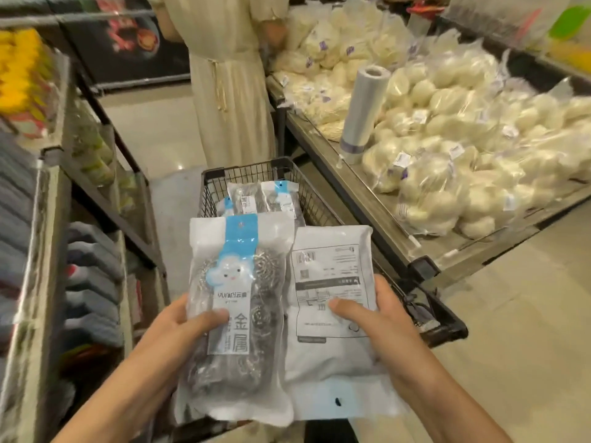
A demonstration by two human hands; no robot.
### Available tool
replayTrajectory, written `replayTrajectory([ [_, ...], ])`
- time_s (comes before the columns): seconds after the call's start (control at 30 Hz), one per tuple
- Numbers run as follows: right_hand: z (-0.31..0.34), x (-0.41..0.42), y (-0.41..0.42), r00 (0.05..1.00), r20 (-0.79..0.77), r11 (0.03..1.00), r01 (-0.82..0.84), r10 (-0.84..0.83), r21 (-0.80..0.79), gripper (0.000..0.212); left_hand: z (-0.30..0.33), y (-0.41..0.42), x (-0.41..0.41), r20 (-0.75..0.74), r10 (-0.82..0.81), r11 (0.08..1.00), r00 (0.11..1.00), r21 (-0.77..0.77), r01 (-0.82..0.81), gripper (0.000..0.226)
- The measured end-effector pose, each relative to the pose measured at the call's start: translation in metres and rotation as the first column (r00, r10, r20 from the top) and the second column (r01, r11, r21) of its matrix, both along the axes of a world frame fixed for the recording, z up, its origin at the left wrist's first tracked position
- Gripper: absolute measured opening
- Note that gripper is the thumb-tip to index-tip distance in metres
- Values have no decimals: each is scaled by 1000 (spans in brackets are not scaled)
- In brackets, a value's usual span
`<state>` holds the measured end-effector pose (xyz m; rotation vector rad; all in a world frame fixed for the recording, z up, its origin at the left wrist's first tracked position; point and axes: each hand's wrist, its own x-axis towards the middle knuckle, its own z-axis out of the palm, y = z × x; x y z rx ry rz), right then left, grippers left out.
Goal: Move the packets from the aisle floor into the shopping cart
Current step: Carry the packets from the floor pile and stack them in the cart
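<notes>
Packets are partly moved: the left hand (179,327) is gripping one packet (236,311), the right hand (380,324) another (332,302), thumbs on top; beyond both hands, several are already lying in the cart (323,209).

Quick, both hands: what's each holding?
Left hand: grips the front-facing scourer packet.
Right hand: grips the back-facing packet.

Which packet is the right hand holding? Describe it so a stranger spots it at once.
Start at the black wire shopping cart mid-aisle. Two packets are held in front of it; the right hand grips the right packet. It shows its white printed back, upside down, while the left packet shows a blue cloud label and steel scourers.
</notes>
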<state>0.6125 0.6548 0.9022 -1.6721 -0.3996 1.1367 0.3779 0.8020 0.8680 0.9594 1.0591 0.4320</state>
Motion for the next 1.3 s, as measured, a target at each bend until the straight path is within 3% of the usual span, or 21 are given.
replayTrajectory([
  [0.17, -32, 79, 66, 997, 34, 995, -67, 70, -72, 39, -13, 32, 59, -56, 49, 998, 997, -33, -51, 32],
  [0.43, -117, 159, 152, 981, 129, 971, -119, 148, -207, 36, -96, 87, 134, -191, 200, 966, 961, -123, -225, 38],
  [0.63, -190, 165, 185, 984, 86, 946, -122, 155, -300, 33, -157, 130, 151, -287, 180, 974, 941, -79, -211, 33],
  [0.8, -237, 167, 198, 973, 171, 917, -77, 154, -390, 32, -199, 137, 157, -365, 191, 964, 911, -106, -244, 30],
  [1.03, -262, 175, 212, 950, 239, 887, -71, 199, -457, 28, -223, 144, 160, -397, 160, 964, 904, -134, -230, 35],
  [1.3, -299, 175, 227, 966, 199, 872, -46, 162, -487, 30, -253, 155, 182, -415, 110, 968, 903, -161, -192, 33],
])
